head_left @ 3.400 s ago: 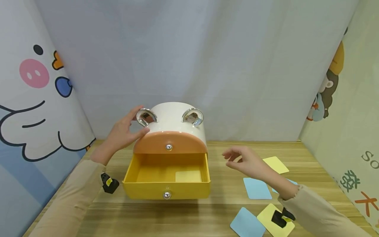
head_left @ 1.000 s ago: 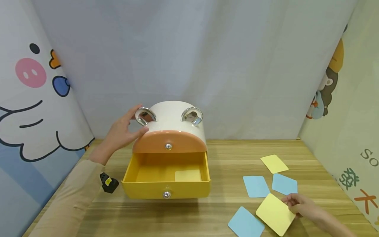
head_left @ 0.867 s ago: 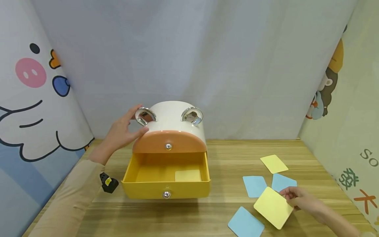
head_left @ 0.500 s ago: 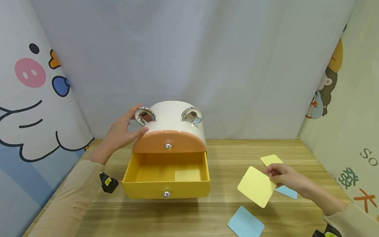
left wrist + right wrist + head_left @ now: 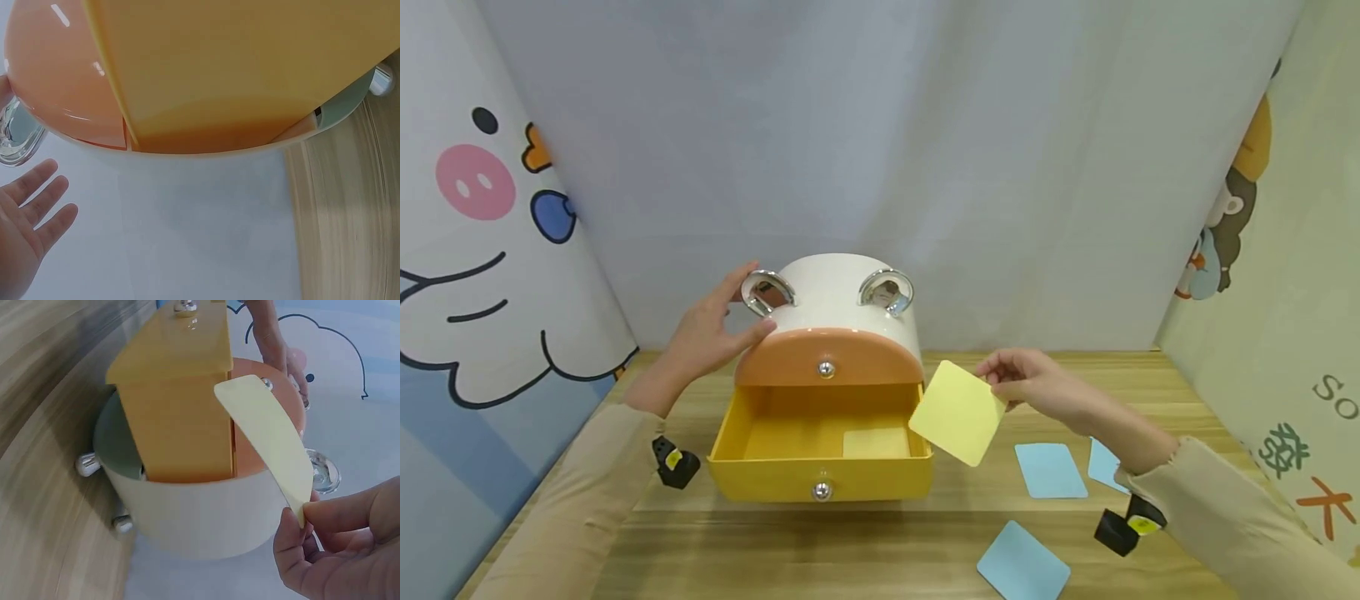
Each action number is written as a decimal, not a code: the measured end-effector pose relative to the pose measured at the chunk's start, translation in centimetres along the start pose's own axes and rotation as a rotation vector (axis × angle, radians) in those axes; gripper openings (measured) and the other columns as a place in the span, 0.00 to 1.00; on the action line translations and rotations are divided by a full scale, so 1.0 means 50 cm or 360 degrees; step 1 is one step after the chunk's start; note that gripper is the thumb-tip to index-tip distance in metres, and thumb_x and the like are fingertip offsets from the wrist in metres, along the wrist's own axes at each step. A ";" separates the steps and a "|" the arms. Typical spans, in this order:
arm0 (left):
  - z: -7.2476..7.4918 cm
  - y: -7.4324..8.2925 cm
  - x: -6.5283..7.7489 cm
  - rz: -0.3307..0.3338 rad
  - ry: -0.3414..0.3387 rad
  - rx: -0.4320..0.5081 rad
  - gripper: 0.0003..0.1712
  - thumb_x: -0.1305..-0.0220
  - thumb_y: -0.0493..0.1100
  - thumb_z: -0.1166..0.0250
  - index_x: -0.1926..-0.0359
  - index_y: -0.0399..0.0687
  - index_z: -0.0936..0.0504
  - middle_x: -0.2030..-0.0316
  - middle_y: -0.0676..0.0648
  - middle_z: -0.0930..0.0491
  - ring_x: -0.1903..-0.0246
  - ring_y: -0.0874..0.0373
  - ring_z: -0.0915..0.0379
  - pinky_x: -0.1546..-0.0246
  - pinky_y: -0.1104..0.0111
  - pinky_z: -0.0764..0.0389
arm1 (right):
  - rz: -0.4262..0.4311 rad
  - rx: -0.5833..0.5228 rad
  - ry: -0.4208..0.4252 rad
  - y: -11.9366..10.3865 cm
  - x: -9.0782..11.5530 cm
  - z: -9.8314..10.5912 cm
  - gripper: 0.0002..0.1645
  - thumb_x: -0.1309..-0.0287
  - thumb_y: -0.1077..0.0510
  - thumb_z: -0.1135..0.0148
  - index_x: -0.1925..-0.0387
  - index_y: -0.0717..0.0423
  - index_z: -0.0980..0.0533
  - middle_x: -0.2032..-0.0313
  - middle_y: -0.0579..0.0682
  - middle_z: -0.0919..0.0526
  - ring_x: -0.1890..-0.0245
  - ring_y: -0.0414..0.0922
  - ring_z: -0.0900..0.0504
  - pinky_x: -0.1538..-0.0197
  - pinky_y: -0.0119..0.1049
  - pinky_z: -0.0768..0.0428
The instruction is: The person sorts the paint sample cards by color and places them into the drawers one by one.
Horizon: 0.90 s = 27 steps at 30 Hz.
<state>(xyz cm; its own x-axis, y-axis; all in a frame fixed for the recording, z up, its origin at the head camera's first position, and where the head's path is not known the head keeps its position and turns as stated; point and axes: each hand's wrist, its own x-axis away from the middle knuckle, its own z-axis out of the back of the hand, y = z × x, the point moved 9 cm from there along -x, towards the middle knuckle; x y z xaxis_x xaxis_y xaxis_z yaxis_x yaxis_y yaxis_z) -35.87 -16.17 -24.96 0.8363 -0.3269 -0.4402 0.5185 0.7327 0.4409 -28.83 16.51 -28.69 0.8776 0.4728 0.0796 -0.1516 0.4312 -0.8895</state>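
Observation:
A white drawer box (image 5: 838, 292) with an orange upper drawer front (image 5: 790, 358) and two silver ring ears stands on the table. Its yellow lower drawer (image 5: 760, 482) is pulled out, and a pale yellow card (image 5: 876, 444) lies inside at the right. My left hand (image 5: 703, 333) rests against the box's left side by the silver ring (image 5: 751, 292), with the thumb at the front edge; several fingers (image 5: 47, 200) show straight and spread in the left wrist view. My right hand (image 5: 1037, 383) pinches a yellow square card (image 5: 958, 414) by one edge, tilted beside the drawer's right wall.
Three blue cards lie on the wooden table (image 5: 820, 558) at the right: one blue card (image 5: 1051, 471) in the middle, another blue card (image 5: 1024, 562) nearer me, and a third blue card (image 5: 1105, 465) partly behind my right arm. A pale curtain (image 5: 1037, 167) hangs behind.
My right hand has taken hold of the yellow card at the lower right, lifted it and brought it leftward to the drawer's side. The left hand has stayed on the box.

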 end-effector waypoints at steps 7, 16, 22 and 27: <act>0.000 -0.002 -0.002 -0.0013 0.0013 -0.0006 0.45 0.42 0.57 0.40 0.30 0.59 0.53 0.38 0.37 0.39 0.46 0.40 0.36 0.50 0.41 0.36 | 0.0075 -0.0067 0.0071 -0.053 -0.058 -0.030 0.15 0.40 0.69 0.54 0.52 0.73 0.32 0.65 0.54 0.27 0.66 0.44 0.28 0.62 0.34 0.24; 0.004 0.003 0.002 -0.0007 0.0008 -0.0003 0.44 0.41 0.55 0.40 0.30 0.57 0.52 0.38 0.37 0.39 0.46 0.40 0.36 0.50 0.41 0.36 | 0.0162 -0.0090 0.0165 -0.105 -0.115 -0.101 0.13 0.43 0.73 0.53 0.55 0.72 0.29 0.68 0.53 0.28 0.70 0.41 0.30 0.66 0.34 0.25; 0.005 0.004 0.003 -0.0021 0.0017 -0.0003 0.44 0.42 0.55 0.40 0.30 0.56 0.52 0.38 0.37 0.39 0.46 0.40 0.36 0.50 0.42 0.36 | 0.0283 -0.0009 0.0140 -0.117 -0.124 -0.153 0.12 0.45 0.74 0.52 0.59 0.71 0.27 0.70 0.54 0.27 0.72 0.41 0.31 0.69 0.32 0.28; 0.003 0.002 0.001 -0.0014 0.0013 0.0001 0.44 0.42 0.55 0.40 0.30 0.56 0.52 0.38 0.37 0.38 0.46 0.40 0.36 0.51 0.42 0.35 | 0.0336 0.0083 0.0113 -0.109 -0.125 -0.181 0.10 0.46 0.75 0.50 0.62 0.71 0.25 0.70 0.54 0.26 0.72 0.41 0.30 0.69 0.40 0.22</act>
<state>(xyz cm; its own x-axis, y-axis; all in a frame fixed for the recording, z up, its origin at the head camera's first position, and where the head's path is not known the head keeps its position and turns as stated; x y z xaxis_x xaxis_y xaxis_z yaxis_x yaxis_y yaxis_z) -35.74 -16.17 -24.82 0.8302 -0.3286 -0.4502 0.5259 0.7293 0.4376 -29.37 4.26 -28.41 0.8535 0.5021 -0.1394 -0.3571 0.3686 -0.8583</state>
